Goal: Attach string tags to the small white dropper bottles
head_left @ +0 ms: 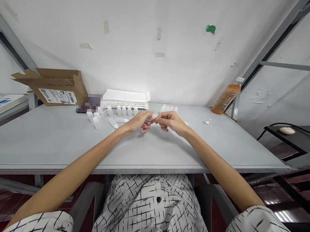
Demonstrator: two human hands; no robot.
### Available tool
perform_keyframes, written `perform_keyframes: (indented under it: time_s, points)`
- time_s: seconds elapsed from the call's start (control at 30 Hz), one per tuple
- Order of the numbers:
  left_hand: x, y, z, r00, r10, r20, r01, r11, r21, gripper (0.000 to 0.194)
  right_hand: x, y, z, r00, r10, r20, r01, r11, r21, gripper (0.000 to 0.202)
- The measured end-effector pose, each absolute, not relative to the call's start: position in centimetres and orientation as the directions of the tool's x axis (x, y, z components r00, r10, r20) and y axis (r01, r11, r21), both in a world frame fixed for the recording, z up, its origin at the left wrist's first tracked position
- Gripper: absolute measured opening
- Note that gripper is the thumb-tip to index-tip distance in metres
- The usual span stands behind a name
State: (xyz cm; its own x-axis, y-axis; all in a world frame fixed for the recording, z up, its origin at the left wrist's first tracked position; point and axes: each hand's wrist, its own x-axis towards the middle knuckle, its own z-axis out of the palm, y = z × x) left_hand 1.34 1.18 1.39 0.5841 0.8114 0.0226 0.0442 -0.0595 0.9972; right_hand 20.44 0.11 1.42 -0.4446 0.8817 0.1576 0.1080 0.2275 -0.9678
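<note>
Over the middle of the grey table (153, 151), my left hand (141, 121) is closed around a small translucent white bottle (150, 118). My right hand (169, 120) meets it from the right, its thumb and forefinger pinched at the end of that bottle; whether a separate small part is between them is too small to tell. Several similar white bottles (123, 111) stand in a row behind my left hand, and others stand behind my right hand (171, 108). One bottle (113, 123) lies on its side to the left, near another group (97, 122).
An open cardboard box (57, 87) sits at the back left, beside a blurred dark item (90, 103). White stacked sheets or flat cartons (126, 99) lie against the wall. An orange drink bottle (226, 98) leans at the back right. A small white piece (206, 122) lies right of my hands.
</note>
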Motion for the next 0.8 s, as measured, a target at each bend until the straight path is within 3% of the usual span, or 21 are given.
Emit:
perform_keyframes:
  time_s: [0.8]
  points:
    - [1.37, 1.58, 0.98, 0.626, 0.778, -0.058, 0.024, 0.055, 0.998, 0.021, 20.51, 0.05, 1.57, -0.459, 0.867, 0.192, 0.129, 0.279, -0.952, 0.030]
